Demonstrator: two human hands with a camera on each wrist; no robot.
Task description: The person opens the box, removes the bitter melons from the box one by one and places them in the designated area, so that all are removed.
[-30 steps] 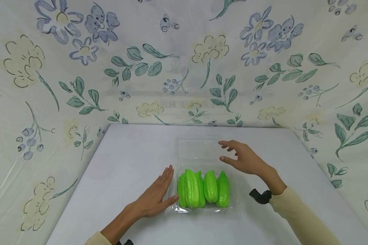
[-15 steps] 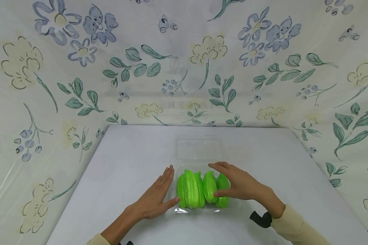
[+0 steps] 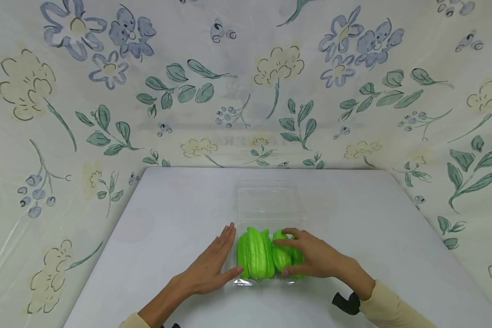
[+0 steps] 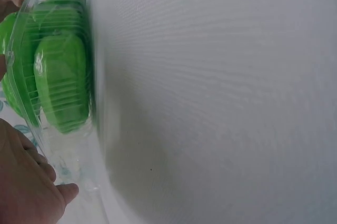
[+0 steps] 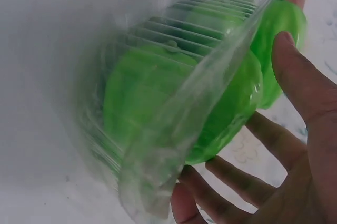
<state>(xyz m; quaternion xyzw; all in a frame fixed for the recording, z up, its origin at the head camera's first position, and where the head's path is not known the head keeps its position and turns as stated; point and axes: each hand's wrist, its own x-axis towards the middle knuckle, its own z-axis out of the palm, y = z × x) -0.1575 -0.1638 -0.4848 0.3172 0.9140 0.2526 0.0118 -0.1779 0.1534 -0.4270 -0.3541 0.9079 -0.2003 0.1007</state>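
Several bright green ribbed fruits [image 3: 257, 255] with pointed tips, resembling star fruit, lie side by side in a clear plastic clamshell box [image 3: 252, 283]. My left hand [image 3: 211, 269] lies along the box's left side, fingers straight, thumb tip at the rim by the leftmost fruit. Over the right end of the box, my right hand [image 3: 317, 255] spreads across the two rightmost fruits, partly covering them. In the right wrist view its fingertips meet a green fruit [image 5: 231, 103] near the box edge, and the thumb [image 5: 289, 66] stands well apart from the fingers.
The box's clear lid [image 3: 266, 200] lies folded back on the white table [image 3: 180, 200]. A flower-patterned cloth [image 3: 238, 100] hangs behind and at both sides. A black wrist mount [image 3: 346, 303] sticks out under the right sleeve.
My right hand has come down from above the lid, toward me and leftward, onto the right-hand fruits. One of them now leans slightly. The left hand has hardly moved.
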